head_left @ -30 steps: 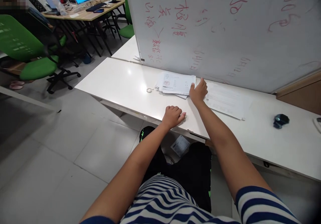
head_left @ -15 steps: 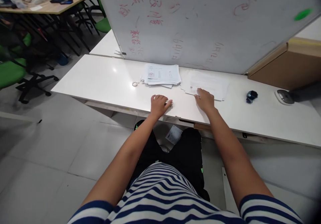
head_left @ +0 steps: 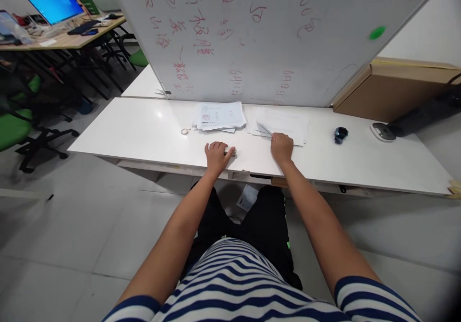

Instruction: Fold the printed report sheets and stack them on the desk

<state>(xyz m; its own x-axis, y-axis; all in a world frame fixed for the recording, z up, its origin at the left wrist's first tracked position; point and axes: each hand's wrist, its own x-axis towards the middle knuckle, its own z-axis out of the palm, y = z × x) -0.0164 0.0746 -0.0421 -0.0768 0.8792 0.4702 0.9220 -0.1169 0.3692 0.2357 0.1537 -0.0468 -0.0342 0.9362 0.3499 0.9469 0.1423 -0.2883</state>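
Observation:
My right hand [head_left: 282,148] pinches the near left corner of a sheet of paper [head_left: 268,129], and that corner curls up. The sheet belongs to a loose set of white papers [head_left: 295,125] on the white desk. Near the desk's front edge, my left hand [head_left: 216,156] rests with its fingers curled over a small pale object [head_left: 231,152]; most of it is hidden under the palm and thumb. A thicker stack of printed papers [head_left: 221,115] lies beyond my left hand, with a small ring-shaped item [head_left: 185,131] to its left.
A whiteboard [head_left: 223,38] with red writing stands along the desk's back edge. On the right are a small dark object [head_left: 340,134], a grey-and-white rounded device [head_left: 383,131] and a cardboard box [head_left: 382,91]. Below the desk top, a white card [head_left: 248,197] shows between my legs.
My right hand has gone from fingers laid on the papers to pinching and lifting a sheet's corner. The left hand keeps its place on the desk. The camera view has shifted.

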